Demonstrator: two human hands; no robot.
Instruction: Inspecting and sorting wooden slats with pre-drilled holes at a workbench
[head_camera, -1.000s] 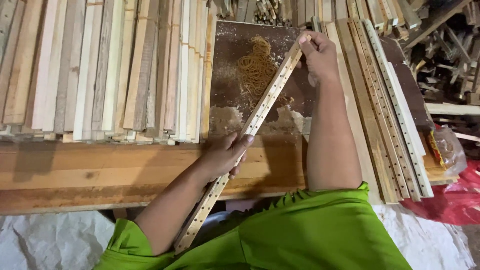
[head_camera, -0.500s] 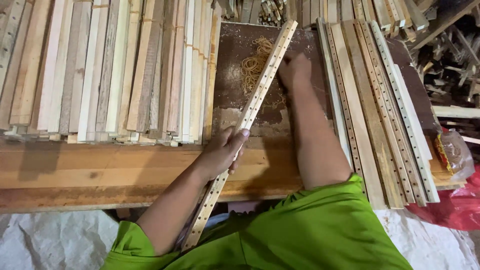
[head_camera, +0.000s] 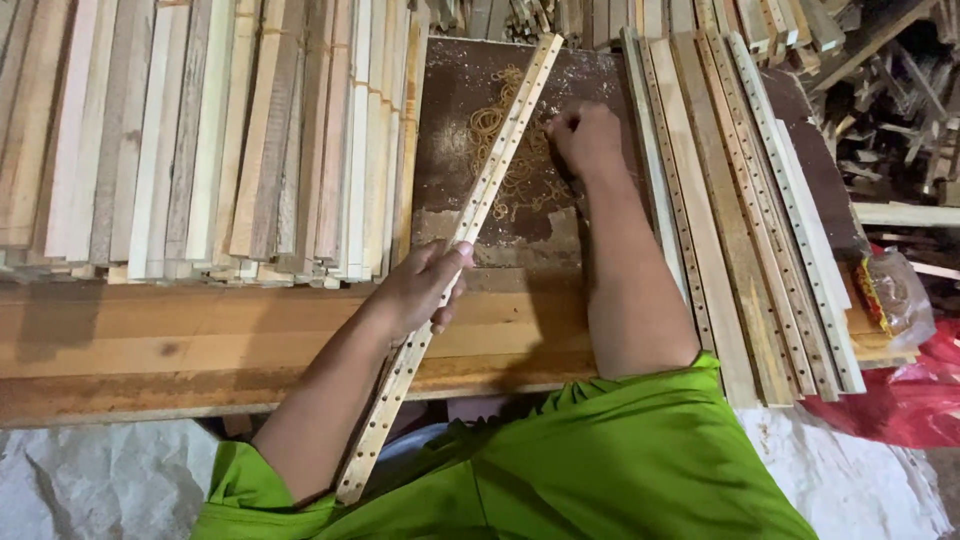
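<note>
My left hand (head_camera: 420, 290) grips a long pale wooden slat (head_camera: 480, 210) with a row of small holes along it. The slat runs diagonally from my lap up across the brown board (head_camera: 450, 120). My right hand (head_camera: 587, 138) rests as a closed fist on a loose pile of tan rubber bands (head_camera: 505, 170) lying on that board, just right of the slat's upper part. Whether the fist holds any bands is hidden.
A thick stack of plain wooden slats (head_camera: 200, 140) fills the left. Several drilled slats (head_camera: 750, 200) lie side by side on the right. A wooden bench edge (head_camera: 150, 350) crosses in front. A red plastic bag (head_camera: 900, 400) and scrap wood (head_camera: 890, 90) sit at the right.
My right hand let go of the slat's top end and dropped onto the rubber bands as a fist. The slat shifted slightly left, still held by my left hand.
</note>
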